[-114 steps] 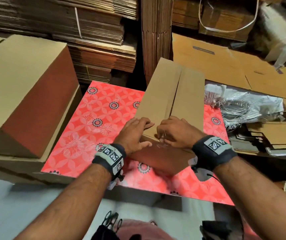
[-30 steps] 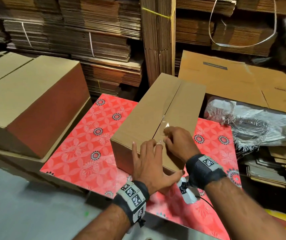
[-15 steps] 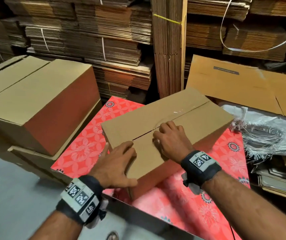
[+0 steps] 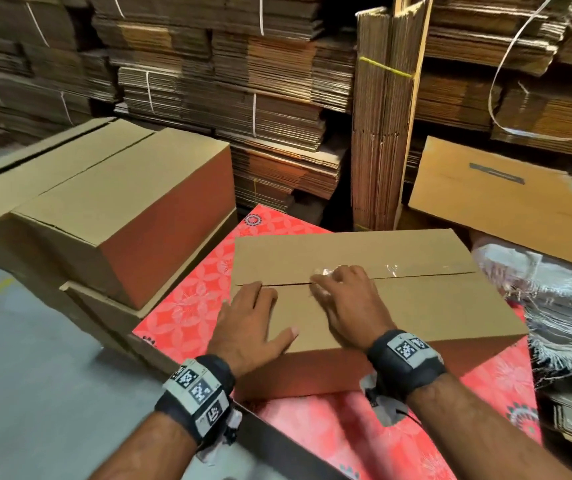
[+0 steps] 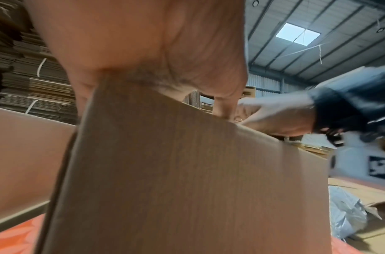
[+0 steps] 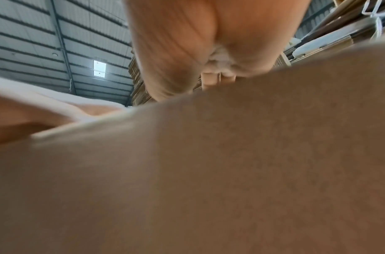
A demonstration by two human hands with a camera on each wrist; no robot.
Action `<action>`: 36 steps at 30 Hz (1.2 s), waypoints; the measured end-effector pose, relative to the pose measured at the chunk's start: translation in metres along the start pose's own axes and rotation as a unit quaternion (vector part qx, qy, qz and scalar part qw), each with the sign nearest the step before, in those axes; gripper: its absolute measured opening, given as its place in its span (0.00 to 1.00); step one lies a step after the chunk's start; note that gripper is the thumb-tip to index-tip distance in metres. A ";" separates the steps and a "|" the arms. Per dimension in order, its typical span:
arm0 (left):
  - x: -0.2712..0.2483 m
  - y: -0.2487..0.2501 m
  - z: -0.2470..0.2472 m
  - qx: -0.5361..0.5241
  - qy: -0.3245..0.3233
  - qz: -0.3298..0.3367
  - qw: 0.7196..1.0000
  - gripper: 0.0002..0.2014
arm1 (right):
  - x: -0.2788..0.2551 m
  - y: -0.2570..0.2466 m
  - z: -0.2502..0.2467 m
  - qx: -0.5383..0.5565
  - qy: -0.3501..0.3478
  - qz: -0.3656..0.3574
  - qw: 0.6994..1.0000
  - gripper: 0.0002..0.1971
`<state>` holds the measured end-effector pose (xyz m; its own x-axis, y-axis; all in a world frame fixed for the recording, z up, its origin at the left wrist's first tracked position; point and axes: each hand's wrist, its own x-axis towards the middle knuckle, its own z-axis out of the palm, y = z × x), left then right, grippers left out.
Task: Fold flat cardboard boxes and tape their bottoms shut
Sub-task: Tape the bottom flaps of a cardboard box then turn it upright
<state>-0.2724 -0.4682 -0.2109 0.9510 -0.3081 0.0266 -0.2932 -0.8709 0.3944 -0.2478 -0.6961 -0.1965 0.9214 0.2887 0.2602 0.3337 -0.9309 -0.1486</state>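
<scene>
A brown cardboard box [image 4: 416, 306] lies on the red patterned table [image 4: 191, 306] with its flaps folded in and the seam running left to right. Clear tape [image 4: 393, 270] shines along the seam's right half. My left hand [image 4: 253, 317] lies flat on the box's near-left part, fingers straight, thumb spread along the near edge. My right hand [image 4: 347, 299] rests on the middle of the box, its bent fingertips pressing on the seam where the tape ends. The wrist views show only blurred box surface [image 5: 187, 171] [image 6: 209, 171] under each palm.
A closed brown box [image 4: 111, 202] stands on others just left of the table. Stacks of flat cardboard [image 4: 243, 98] and an upright bundle [image 4: 381, 133] fill the back. A flat sheet [image 4: 502, 209] and crumpled plastic with straps [image 4: 561, 306] lie to the right.
The box has turned, so its seam now runs left to right. My left hand has moved from the near corner onto the top. The right hand stays on the seam.
</scene>
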 end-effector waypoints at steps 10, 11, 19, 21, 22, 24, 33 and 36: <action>0.024 -0.023 0.004 0.075 0.028 0.064 0.995 0.34 | 0.019 -0.029 -0.001 -0.181 0.002 0.043 0.983 0.05; 0.025 -0.024 0.002 0.081 0.024 0.060 0.995 0.34 | 0.023 -0.029 0.000 -0.182 -0.010 0.048 0.982 0.06; 0.050 -0.089 -0.030 0.091 -0.017 0.101 0.991 0.34 | 0.042 -0.047 0.011 0.024 -0.062 0.052 0.996 0.05; 0.054 -0.100 -0.039 0.103 -0.036 0.110 0.988 0.35 | 0.042 -0.053 0.017 0.044 -0.048 0.057 0.996 0.09; 0.056 -0.102 -0.043 0.106 -0.048 0.110 0.987 0.37 | 0.044 -0.055 0.019 0.042 -0.040 0.064 0.996 0.13; 0.062 -0.095 -0.049 0.112 -0.081 0.101 0.985 0.45 | 0.049 -0.059 0.022 0.018 -0.029 0.065 0.997 0.19; 0.088 -0.104 -0.041 0.170 -0.104 0.128 0.972 0.49 | -0.002 -0.008 -0.014 -0.056 -0.005 0.207 0.977 0.09; 0.103 -0.107 -0.045 0.166 -0.112 0.150 0.968 0.50 | -0.018 0.006 -0.025 0.032 0.000 0.237 0.971 0.14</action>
<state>-0.1381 -0.3895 -0.2094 0.7838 -0.6093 -0.1201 -0.6039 -0.7929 0.0814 -0.2671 -0.7126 -0.1785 0.9746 -0.1691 0.1471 -0.1167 -0.9431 -0.3114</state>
